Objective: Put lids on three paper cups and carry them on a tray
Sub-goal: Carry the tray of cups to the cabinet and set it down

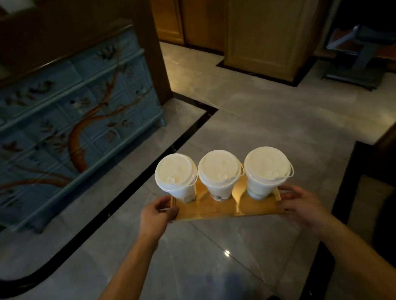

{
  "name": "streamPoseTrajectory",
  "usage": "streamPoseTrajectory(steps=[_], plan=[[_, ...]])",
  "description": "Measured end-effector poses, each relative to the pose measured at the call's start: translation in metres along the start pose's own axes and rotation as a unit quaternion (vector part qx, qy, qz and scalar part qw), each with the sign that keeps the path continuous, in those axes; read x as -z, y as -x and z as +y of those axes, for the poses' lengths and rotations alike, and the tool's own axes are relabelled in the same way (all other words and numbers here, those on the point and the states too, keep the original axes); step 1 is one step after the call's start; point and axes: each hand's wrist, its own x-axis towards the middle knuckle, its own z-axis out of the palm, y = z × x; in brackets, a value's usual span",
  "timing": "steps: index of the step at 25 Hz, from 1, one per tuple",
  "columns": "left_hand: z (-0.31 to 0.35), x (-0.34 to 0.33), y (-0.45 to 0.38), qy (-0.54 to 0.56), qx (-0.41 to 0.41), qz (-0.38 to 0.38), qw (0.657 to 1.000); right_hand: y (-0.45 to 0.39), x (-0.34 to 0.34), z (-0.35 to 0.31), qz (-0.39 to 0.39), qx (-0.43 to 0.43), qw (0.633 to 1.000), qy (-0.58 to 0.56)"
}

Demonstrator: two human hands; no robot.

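Nearest the camera, left hand [158, 213] and right hand [298, 201] grip opposite ends of the tray [221, 211], fingers curled round its edges. On the tray stand three paper cups [217, 190] in a row, upright, each with a white lid [220, 167] on. Beyond the tray: tiled floor [261, 120], blue painted dresser [65, 118] far left. Lidding looks done; carrying underway. Next: keep the tray level.

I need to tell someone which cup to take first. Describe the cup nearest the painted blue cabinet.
Start at the wooden tray that both hands carry over the tiled floor. Three lidded white paper cups stand on it in a row. Yours is the end cup by the left hand, the only one with a single neighbour on the cabinet's side.
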Motion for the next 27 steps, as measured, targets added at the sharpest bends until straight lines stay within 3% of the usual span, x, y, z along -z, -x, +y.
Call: streamPoseTrajectory(steps=[15, 27], plan=[[0.010, 0.091, -0.089, 0.060, 0.070, 0.192, 0.977, -0.176, -0.157, -0.118, -0.200, 0.009, 0.974, 0.102], [0.029, 0.120, -0.198, 0.107, 0.118, 0.287, 0.945, -0.302, -0.272, -0.206, -0.270, 0.015, 0.948, 0.170]])
